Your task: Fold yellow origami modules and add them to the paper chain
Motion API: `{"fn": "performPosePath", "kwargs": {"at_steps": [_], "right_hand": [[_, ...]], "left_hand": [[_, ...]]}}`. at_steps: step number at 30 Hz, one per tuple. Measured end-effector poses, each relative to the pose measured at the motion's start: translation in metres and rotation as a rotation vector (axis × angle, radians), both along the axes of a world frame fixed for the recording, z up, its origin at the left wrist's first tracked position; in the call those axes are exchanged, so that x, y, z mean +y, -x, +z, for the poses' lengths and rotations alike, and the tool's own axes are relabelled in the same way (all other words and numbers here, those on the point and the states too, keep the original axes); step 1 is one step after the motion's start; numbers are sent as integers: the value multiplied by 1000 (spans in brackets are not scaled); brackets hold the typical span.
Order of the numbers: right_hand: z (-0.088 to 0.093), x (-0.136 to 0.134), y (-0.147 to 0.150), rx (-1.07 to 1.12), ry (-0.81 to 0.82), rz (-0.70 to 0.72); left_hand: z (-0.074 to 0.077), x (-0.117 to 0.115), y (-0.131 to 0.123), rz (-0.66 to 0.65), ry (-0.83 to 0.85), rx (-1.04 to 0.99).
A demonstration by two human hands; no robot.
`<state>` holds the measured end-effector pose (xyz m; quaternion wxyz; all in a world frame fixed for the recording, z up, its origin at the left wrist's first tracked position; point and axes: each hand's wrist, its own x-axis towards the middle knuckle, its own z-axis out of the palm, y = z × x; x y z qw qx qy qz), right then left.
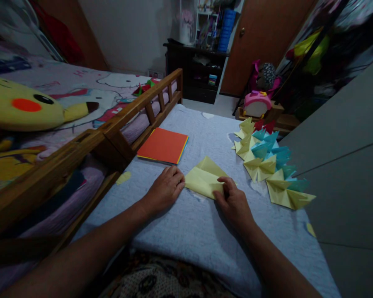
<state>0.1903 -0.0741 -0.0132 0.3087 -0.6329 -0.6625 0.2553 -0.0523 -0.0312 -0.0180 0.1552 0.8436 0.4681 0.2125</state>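
Note:
A sheet of pale yellow origami paper (205,177), partly folded with one corner pointing away from me, lies on the cloth-covered surface. At its left corner, my left hand (168,185) has its fingers curled and pressed on the paper. My right hand (233,201) pinches the paper's right side between thumb and fingers. Beyond my left hand sits a stack of coloured paper (163,145), orange on top with yellow and blue edges beneath. Off to the right stand rows of folded paper pieces (261,167) in yellow, blue and red.
A wooden rail (112,124) runs along the left, with a bed (96,82) and a yellow plush toy (21,103) behind it. A pale cabinet (348,174) borders the right side. A pink toy (257,104) and a dark shelf (189,74) stand past the far edge.

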Motion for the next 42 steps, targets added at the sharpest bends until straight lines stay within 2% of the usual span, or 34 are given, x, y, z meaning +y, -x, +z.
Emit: {"fn": "performPosePath", "kwargs": {"at_steps": [3, 6, 7, 9, 11, 13, 17, 24, 33, 37, 39, 42], "right_hand": [[0, 1, 1, -53, -8, 14], [-1, 2, 1, -88, -17, 28], [-2, 2, 1, -95, -20, 33], [-3, 3, 1, -102, -27, 39], [-3, 3, 0, -102, -40, 39], [-4, 3, 1, -98, -50, 40], [-3, 2, 1, -90, -51, 42], [-2, 3, 1, -48, -46, 34], [-2, 3, 0, 25, -56, 3], [-2, 2, -1, 57, -73, -16], [-3, 1, -2, 74, -68, 19], [-3, 1, -3, 72, -78, 101]], "left_hand": [[3, -6, -1, 37, -56, 42], [8, -17, -3, 22, -214, 76], [9, -22, -5, -24, -279, 79], [11, -31, -10, -233, -382, 99], [9, -39, -16, -376, -410, 107], [6, -44, -20, -403, -346, 133], [-1, -48, -23, -396, -213, 197], [-2, -47, -20, -393, -145, 193], [2, -41, -20, -394, -135, 211], [4, -31, -22, -407, -203, 174], [7, -25, -23, -362, -238, 155], [13, -15, -23, -176, -183, 161]]}}
